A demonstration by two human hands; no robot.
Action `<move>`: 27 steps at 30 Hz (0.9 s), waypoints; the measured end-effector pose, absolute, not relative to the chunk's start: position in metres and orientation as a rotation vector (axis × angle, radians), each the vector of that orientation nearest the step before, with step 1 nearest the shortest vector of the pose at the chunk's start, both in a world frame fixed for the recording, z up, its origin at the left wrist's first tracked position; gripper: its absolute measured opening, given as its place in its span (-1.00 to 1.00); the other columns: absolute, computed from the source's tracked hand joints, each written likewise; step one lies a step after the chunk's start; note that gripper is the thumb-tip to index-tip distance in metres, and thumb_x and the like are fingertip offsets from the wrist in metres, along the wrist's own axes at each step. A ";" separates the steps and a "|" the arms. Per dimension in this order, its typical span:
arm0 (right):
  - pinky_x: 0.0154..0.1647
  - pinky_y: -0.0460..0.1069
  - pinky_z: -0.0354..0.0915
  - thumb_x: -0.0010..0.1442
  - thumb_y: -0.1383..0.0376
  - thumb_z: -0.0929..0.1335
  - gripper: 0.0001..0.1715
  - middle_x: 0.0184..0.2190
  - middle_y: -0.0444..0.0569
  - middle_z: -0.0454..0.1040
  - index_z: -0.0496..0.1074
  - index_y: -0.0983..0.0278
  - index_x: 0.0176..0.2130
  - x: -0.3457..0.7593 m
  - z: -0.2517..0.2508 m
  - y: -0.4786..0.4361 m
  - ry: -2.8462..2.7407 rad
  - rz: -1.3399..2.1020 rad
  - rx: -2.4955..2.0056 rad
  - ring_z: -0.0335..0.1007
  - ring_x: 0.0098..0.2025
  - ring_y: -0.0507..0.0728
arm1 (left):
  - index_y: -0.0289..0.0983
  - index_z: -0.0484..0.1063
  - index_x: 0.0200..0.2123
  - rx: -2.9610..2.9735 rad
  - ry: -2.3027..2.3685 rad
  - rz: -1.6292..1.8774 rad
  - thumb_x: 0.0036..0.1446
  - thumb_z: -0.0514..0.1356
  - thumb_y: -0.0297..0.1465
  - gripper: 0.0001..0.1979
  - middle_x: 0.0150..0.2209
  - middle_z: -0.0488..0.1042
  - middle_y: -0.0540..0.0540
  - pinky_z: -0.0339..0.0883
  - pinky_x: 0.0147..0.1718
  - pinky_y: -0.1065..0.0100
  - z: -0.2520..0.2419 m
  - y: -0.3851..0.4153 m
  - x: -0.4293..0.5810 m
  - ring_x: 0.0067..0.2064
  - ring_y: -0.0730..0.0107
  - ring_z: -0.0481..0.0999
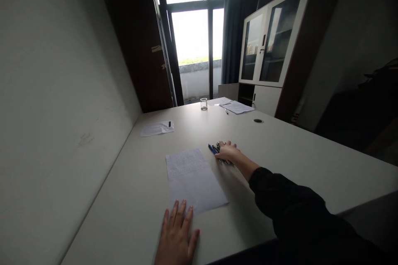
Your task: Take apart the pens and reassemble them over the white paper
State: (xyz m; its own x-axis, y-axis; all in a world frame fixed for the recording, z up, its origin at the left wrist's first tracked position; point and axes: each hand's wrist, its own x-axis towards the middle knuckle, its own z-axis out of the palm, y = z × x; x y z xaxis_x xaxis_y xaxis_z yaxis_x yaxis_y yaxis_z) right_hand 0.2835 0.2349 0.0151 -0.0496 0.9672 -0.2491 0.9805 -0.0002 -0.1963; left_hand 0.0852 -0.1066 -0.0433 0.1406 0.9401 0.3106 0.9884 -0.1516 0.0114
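Note:
My left hand point(177, 234) lies flat at the front of the white table, fingers spread, with its fingertips at the near edge of a sheet of paper point(199, 192). Rows of writing cover the sheet's far part; its near part is blank. To the right of the paper, my right hand point(228, 151) is laid over a bunch of pens point(212, 149), fingers curled around them. A blue pen pokes out on the left, and several darker tips show below the palm. The rest of the bunch is hidden under the hand.
A clear glass cup point(203, 104) stands at the table's far edge. Papers point(238, 107) and a loose pen point(226, 110) lie at the back right. A plastic sleeve point(157, 128) rests near the left wall. A round cable hole point(258, 121) is set into the tabletop.

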 end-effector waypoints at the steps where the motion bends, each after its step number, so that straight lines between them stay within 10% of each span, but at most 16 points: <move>1: 0.09 0.37 0.08 -0.09 -0.07 0.48 0.23 0.30 0.32 -0.09 -0.11 0.17 0.36 0.278 0.015 0.238 2.180 -0.491 2.133 -0.14 0.29 0.59 | -0.12 0.15 0.31 -2.219 -1.912 -0.350 0.33 -0.01 -0.21 -0.49 0.32 0.13 -0.10 0.19 0.17 -0.12 -0.043 -0.107 0.085 0.31 -0.02 0.16; 11: 0.04 0.25 0.24 -0.19 0.29 0.52 0.20 0.19 0.45 0.14 0.00 0.39 0.32 0.261 0.017 0.251 2.160 -0.505 2.106 0.13 0.20 0.54 | -0.08 0.18 0.29 -2.209 -1.967 -0.444 0.30 0.03 -0.19 -0.49 0.33 0.13 -0.07 0.13 0.20 -0.15 -0.047 -0.105 0.088 0.31 -0.06 0.14; 22: -0.23 0.02 0.32 -0.03 0.31 0.43 -0.45 -0.18 0.18 0.51 0.34 0.32 -0.01 0.281 0.033 0.237 2.539 -0.676 2.020 0.47 -0.16 0.27 | -0.12 0.31 0.18 -2.272 -1.880 -0.646 0.31 0.07 -0.31 -0.62 0.28 0.22 -0.12 0.24 0.19 -0.03 0.015 -0.092 0.070 0.34 0.05 0.08; 27: -0.54 -0.07 0.32 0.11 0.17 0.35 -0.49 -0.38 -0.12 0.45 0.20 0.22 0.03 0.281 0.040 0.223 2.997 -1.465 1.860 0.35 -0.53 0.04 | -0.18 0.45 -0.01 -2.260 -1.827 -1.015 0.30 0.07 -0.41 -0.75 0.09 0.41 -0.16 0.31 0.13 0.01 0.036 -0.047 0.061 0.22 0.11 0.28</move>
State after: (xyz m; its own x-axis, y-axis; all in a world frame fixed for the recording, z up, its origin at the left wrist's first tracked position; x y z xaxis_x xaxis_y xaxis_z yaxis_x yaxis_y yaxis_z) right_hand 0.2807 0.2234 0.0399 -0.3568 0.9204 0.1599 0.4390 0.3163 -0.8409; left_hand 0.0609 -0.0466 0.0363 0.0791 0.8499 0.5210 0.8914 -0.2943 0.3448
